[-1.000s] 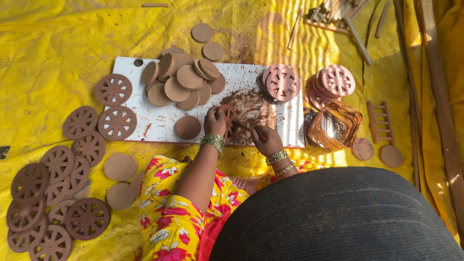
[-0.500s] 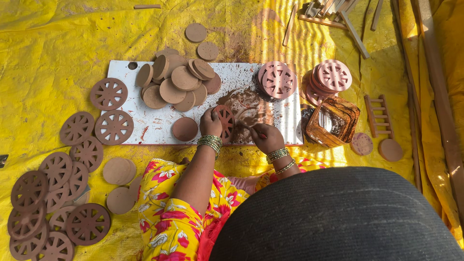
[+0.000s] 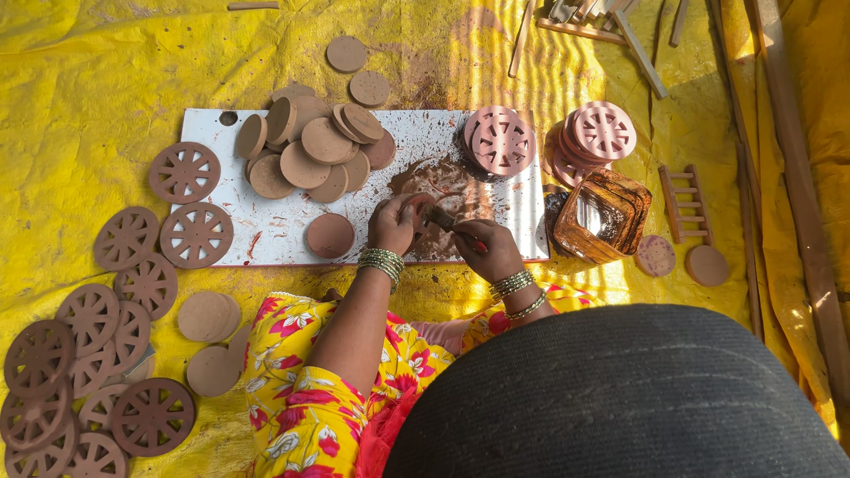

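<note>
My left hand (image 3: 391,225) holds a round brown clay disc (image 3: 416,211) flat on the white board (image 3: 266,235), fingers curled over it. My right hand (image 3: 490,250) grips a small tool with a red tip (image 3: 452,226) and presses its end against the disc. Both wrists wear green and gold bangles. A patch of wet brown clay smear (image 3: 447,181) lies just beyond the hands. One plain disc (image 3: 329,235) rests on the board left of my left hand.
A heap of plain discs (image 3: 310,150) sits on the board's far side. Pink cut wheels (image 3: 501,142) and another stack (image 3: 602,131) lie right. A brown square bowl of water (image 3: 602,215) stands right of the board. Several brown spoked wheels (image 3: 88,319) cover the yellow sheet at left.
Both hands stay on the disc with only small shifts; the tool works at its edge. The view has drifted slightly.
</note>
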`<state>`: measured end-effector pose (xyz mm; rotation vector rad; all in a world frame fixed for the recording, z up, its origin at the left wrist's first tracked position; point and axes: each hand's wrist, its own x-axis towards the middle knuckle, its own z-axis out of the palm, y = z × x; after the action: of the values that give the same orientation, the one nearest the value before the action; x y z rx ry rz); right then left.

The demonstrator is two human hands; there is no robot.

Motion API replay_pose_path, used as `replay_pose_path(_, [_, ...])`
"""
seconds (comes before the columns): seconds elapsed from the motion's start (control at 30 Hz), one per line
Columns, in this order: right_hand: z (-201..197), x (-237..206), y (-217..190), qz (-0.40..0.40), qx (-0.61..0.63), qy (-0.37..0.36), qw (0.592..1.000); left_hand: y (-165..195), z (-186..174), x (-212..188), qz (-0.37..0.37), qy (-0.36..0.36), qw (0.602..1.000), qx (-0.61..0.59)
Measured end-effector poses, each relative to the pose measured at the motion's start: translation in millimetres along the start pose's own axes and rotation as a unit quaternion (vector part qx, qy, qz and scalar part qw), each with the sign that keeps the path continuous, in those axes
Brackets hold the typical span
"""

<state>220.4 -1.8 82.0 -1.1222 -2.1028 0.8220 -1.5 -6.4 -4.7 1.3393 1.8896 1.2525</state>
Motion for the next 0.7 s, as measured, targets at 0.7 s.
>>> replay_pose_path(0.7, [38, -7, 1, -0.058, 0.026, 0.074, 0.995, -9, 2, 5, -0.021, 0.021, 0.997, -0.075])
